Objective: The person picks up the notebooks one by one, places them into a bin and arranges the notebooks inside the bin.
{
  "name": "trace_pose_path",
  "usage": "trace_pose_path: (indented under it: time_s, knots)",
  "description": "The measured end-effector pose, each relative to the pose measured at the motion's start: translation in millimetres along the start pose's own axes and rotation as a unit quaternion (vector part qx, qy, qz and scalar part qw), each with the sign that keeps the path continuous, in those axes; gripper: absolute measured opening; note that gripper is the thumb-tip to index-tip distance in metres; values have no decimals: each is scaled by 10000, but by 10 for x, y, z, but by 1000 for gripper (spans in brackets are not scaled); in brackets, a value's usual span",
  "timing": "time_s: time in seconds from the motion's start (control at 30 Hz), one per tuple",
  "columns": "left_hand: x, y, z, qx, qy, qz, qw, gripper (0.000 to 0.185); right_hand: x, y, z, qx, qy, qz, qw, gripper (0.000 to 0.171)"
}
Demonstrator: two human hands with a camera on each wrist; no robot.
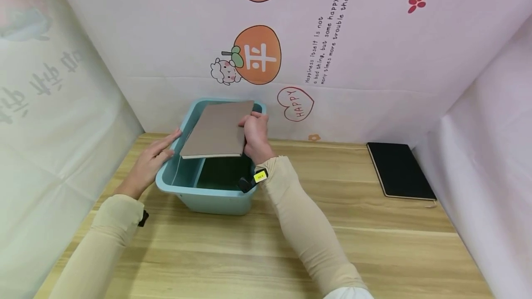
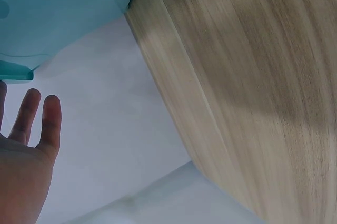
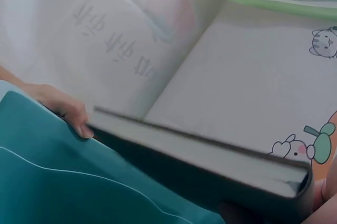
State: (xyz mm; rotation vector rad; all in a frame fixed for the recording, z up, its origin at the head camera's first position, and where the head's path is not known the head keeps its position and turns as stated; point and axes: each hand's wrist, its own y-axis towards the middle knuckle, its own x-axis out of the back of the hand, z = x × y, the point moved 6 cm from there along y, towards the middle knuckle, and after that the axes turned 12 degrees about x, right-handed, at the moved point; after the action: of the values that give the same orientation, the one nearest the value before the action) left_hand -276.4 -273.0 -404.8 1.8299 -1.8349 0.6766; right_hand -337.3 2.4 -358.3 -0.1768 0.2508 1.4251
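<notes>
A light-blue plastic storage bin [image 1: 214, 193] stands at the left of the wooden table, near the back wall. My left hand [image 1: 151, 163] holds its left rim, fingers stretched toward the edge; the left wrist view shows fingertips [image 2: 51, 105] close under the rim. Over the bin's opening, my right hand [image 1: 256, 137] grips a taupe-covered notebook [image 1: 218, 128] by its right edge, thumb on the cover. The notebook is tilted, and its page edges show in the right wrist view. Beneath it, part of the bin's inside looks dark green.
A black notebook [image 1: 400, 170] lies on the table [image 1: 332, 239] at the right, close to the right-hand sheet. White printed sheets [image 1: 365, 59] wall off the back and both sides. The back sheet stands right behind the bin.
</notes>
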Motion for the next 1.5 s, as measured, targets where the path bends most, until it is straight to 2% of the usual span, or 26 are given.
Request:
trace_pose_path:
  time_s: [0.23,0.47,0.53,0.67,0.73,0.77,0.9,0.97,1.27,1.5]
  knots:
    - [-16,9,-3,-48,-96,31,9999,48,-27,52,-70,48,65,-30,10000,54]
    - [-18,10,-2,-36,-237,50,9997,47,-67,120,-110,-215,232,83,9995,57]
    - [-23,12,3,-42,-247,53,9997,47,-64,137,-128,-247,228,132,9993,52]
    - [-32,26,15,-22,-210,44,9998,47,-59,166,-156,-221,195,350,9990,20]
    - [-29,36,21,0,-194,23,9998,47,-60,177,-165,-194,181,482,9985,15]
    - [-28,43,23,9,-192,20,9998,47,-61,179,-171,-199,170,547,9982,16]
    - [-23,50,25,-21,-231,17,9997,46,-59,170,-182,-293,15,671,9973,43]
    - [-24,43,22,-48,-290,28,9996,46,-65,161,-190,-357,-75,759,9964,48]
    - [-4,29,1,-55,-277,-15,9996,46,-114,157,-232,-624,-182,1109,9917,27]
    - [-12,7,-7,-27,-275,47,9996,46,-149,132,-249,-689,-264,1404,9873,34]
